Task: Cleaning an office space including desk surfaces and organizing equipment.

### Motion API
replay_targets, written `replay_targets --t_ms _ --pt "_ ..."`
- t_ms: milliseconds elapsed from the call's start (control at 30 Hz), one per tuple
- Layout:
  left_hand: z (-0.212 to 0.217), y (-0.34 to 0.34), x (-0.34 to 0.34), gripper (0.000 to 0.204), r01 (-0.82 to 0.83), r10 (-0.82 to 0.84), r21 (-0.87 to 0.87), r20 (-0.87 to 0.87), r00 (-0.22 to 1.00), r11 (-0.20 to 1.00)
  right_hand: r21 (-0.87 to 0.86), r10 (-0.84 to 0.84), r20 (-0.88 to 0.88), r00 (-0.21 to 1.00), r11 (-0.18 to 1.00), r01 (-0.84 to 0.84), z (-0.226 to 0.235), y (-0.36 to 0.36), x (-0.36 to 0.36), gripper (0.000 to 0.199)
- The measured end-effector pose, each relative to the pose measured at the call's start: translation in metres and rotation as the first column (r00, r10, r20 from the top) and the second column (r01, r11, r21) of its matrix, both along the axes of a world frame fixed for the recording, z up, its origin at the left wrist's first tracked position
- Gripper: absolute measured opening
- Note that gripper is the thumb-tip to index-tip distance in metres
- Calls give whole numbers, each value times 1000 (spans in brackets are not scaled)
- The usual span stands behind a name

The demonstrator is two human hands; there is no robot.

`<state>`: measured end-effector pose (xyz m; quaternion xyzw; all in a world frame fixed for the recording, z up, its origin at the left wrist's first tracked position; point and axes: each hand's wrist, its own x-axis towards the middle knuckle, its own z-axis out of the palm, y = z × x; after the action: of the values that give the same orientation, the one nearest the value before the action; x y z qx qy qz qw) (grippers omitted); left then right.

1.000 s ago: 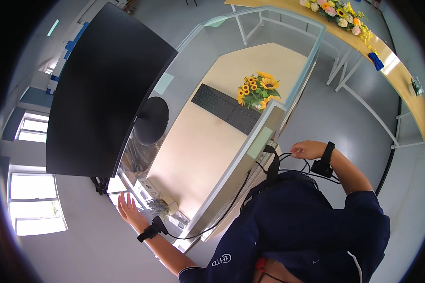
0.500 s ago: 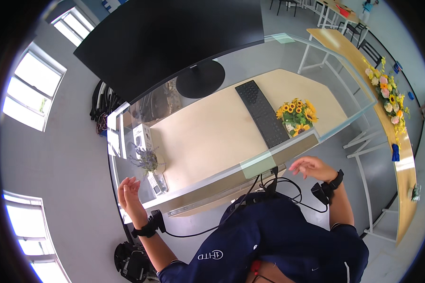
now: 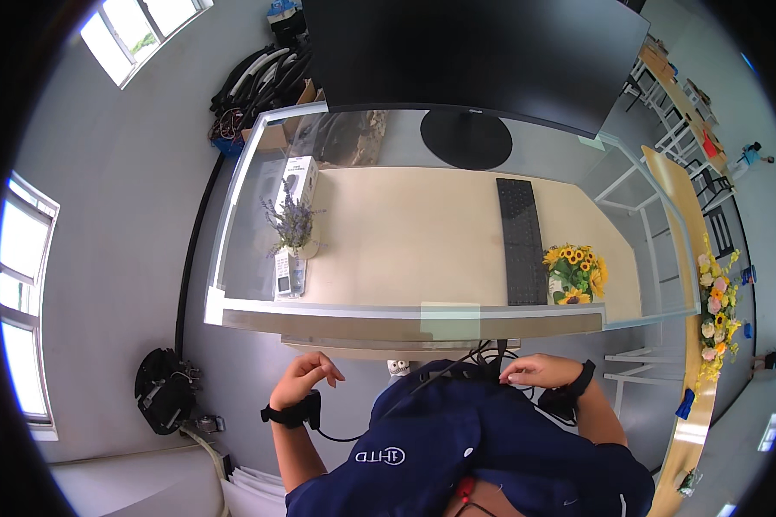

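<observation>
Grey floor and pale walls surround a glass-topped table point(image 3: 362, 322), its near edge running just ahead of the person's waist. Black cables point(image 3: 483, 351) gather below that edge, between the table and the dark shirt point(image 3: 440, 422). Just beside them is the right hand point(image 3: 545, 370), its fingers loosely bent and pointing left; whether they touch a cable I cannot tell. Well apart, the left hand point(image 3: 308, 377) hangs in the air short of the edge, bent at the wrist, relaxed and holding nothing. My judgement is that this is a pause, with nothing on the table being handled; reaching anything there from here calls for raising a hand over the front edge. Farther in, a black keyboard point(image 3: 521, 241) stands end-on near potted sunflowers point(image 3: 580, 269) on the right; on the left are a lavender plant point(image 3: 293, 226), a white remote point(image 3: 284, 271) and a white box point(image 3: 299, 175). Behind them rises a large dark monitor point(image 3: 474, 56) on a round base point(image 3: 466, 142).
</observation>
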<state>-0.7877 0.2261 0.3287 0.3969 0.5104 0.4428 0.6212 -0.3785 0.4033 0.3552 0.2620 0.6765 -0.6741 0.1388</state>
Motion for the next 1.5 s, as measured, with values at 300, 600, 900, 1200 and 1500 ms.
replay_targets --t_ms 300,600,900,1200,1500 --pt "-190 15 -28 23 -444 335 -94 -523 784 891 242 -412 82 907 892 383 -62 -11 36 22" --pt "-212 122 -106 33 -553 772 568 -584 251 609 418 -747 433 504 662 623 -154 -95 145 20" --pt "-206 167 -158 24 -324 448 387 -883 139 863 634 -364 603 710 759 -149 -266 -255 297 21" --pt "-202 186 -164 36 -189 222 186 -956 192 964 618 -866 396 305 498 609 -105 -192 80 21" --pt "-188 109 -93 29 -238 418 354 -845 333 905 664 -798 405 447 592 456 -139 -225 128 25"
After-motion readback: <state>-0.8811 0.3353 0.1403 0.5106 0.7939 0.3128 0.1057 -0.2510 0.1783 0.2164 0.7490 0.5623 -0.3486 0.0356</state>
